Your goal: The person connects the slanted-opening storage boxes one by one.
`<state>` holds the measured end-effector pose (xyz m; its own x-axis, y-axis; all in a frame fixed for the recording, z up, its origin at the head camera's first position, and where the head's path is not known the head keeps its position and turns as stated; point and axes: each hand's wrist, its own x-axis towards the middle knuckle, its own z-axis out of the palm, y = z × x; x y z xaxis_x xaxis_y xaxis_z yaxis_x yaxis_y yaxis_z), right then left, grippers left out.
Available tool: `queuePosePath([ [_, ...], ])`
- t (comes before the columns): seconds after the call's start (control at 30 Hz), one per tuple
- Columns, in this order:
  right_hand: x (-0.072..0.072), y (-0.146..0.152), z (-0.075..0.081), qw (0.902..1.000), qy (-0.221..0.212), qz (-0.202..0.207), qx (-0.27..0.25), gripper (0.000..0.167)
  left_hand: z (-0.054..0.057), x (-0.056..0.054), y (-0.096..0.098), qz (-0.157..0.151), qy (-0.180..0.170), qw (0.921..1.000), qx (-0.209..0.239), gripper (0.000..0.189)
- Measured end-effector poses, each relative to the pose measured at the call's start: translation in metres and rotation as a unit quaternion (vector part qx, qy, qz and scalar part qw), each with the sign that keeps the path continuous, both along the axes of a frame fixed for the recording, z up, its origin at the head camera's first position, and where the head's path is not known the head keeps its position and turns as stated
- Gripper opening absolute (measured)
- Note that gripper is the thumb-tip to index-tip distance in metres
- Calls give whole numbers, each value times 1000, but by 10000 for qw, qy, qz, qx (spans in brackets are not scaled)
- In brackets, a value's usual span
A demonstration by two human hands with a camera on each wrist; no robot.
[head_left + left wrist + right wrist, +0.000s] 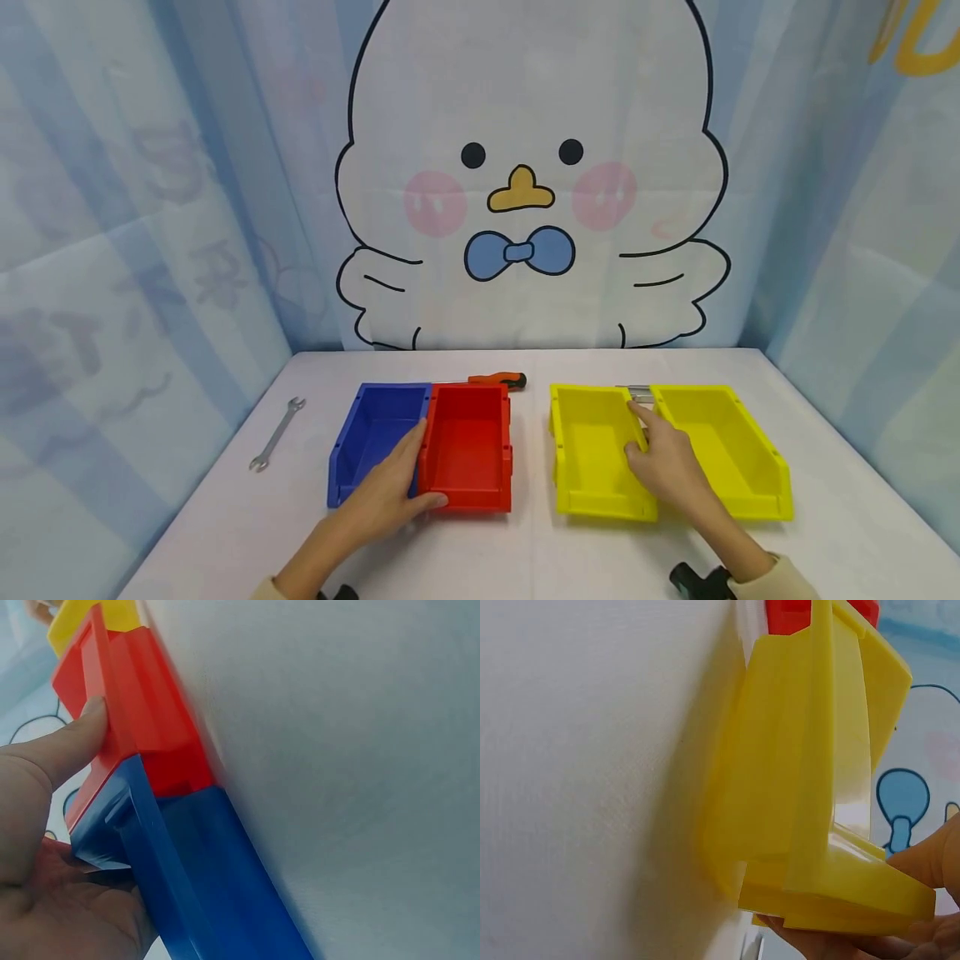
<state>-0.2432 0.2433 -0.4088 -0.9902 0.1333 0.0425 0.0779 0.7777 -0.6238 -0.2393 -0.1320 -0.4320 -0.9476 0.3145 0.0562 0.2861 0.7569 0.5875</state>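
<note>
My left hand (382,496) holds the near left side of a red bin (468,450), thumb on its front lip. Its other fingers lie along the wall where the red bin meets a blue bin (378,425). With my right hand (667,462) I grip the right wall of a yellow bin (596,454), thumb on the inner side. In the right wrist view the fingers pass behind and under this bin (787,750), partly hidden. A second yellow bin (723,454) stands right of that hand, partly behind the wrist.
An open-ended wrench (277,435) lies at the table's left. Behind the red bin is a screwdriver (498,380) with an orange and black handle. A metal object (640,393), mostly hidden, lies behind the yellow bins. Printed curtains (525,300) enclose the back and sides.
</note>
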Motion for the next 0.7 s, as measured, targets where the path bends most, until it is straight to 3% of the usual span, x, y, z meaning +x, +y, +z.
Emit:
queuePosePath([
  [0.3, -4, -3, 6, 9999, 121, 83, 79, 68, 2, 0, 2, 80, -44, 10000, -36, 110],
  [0.7, -8, -18, 26, 9986, 370, 377, -20, 65, 0, 0, 1, 112, -22, 9999, -95, 110],
])
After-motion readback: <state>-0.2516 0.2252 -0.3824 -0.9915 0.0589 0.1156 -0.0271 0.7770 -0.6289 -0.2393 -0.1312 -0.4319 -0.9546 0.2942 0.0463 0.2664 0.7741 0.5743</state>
